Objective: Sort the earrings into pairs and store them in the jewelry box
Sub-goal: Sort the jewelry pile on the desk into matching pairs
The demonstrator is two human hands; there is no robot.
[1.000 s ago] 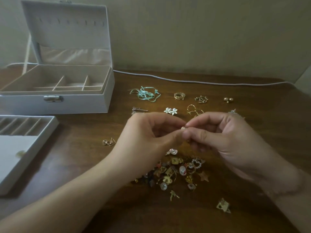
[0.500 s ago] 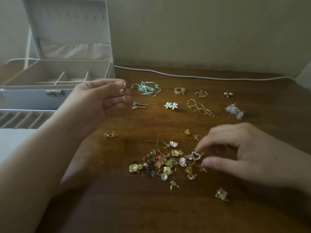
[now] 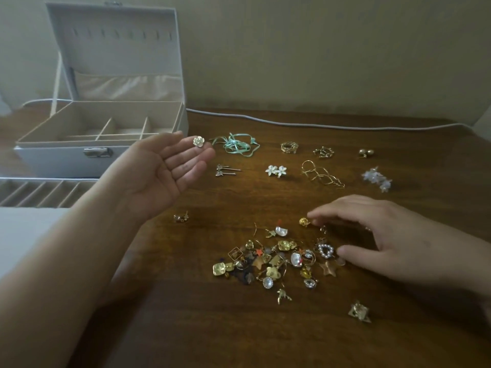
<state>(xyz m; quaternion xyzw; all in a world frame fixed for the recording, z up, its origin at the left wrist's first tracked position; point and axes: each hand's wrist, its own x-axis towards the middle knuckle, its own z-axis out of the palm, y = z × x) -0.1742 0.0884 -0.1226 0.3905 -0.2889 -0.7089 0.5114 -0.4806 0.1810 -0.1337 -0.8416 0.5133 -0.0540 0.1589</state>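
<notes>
two hands are over the table point(image 3: 372, 341). the left hand point(image 3: 162, 171) is raised palm up with its fingers nearly straight and loosely spread, and a pale rose earring point(image 3: 198, 141) sits at the fingertips; whether it rests on a finger or is lightly pinched cannot be told. this hand hangs just in front of the jewelry box point(image 3: 79, 155), whose lid stands upright and whose divided compartments show nothing clearly inside. the right hand point(image 3: 385, 235) is palm down at the right edge of the heap point(image 3: 276, 261) of mixed earrings, fingers gently curved and spread, thumb apart from the forefinger. its forefinger tip is touching or just beside a small gold earring point(image 3: 304, 222), and its thumb tip lies just beside a pearl heart point(image 3: 326, 251); nothing is plainly gripped.

beyond the heap, sorted pairs lie in two loose rows: a green ribbon pair point(image 3: 236, 145), gold rings point(image 3: 289, 147), a gold cluster point(image 3: 323, 152), round studs point(image 3: 366, 152), bar studs point(image 3: 225, 170), white flowers point(image 3: 276, 170), wire hoops point(image 3: 321, 176) and clear drops point(image 3: 377, 178). one small pair point(image 3: 181, 217) lies just right of the left forearm, and a gold piece point(image 3: 359, 311) lies alone near the front. a tray point(image 3: 39, 189) with slots is cut off at the left edge. pieces inside the heap overlap and are hard to tell apart. a white cable point(image 3: 318, 125) runs along the wall.
</notes>
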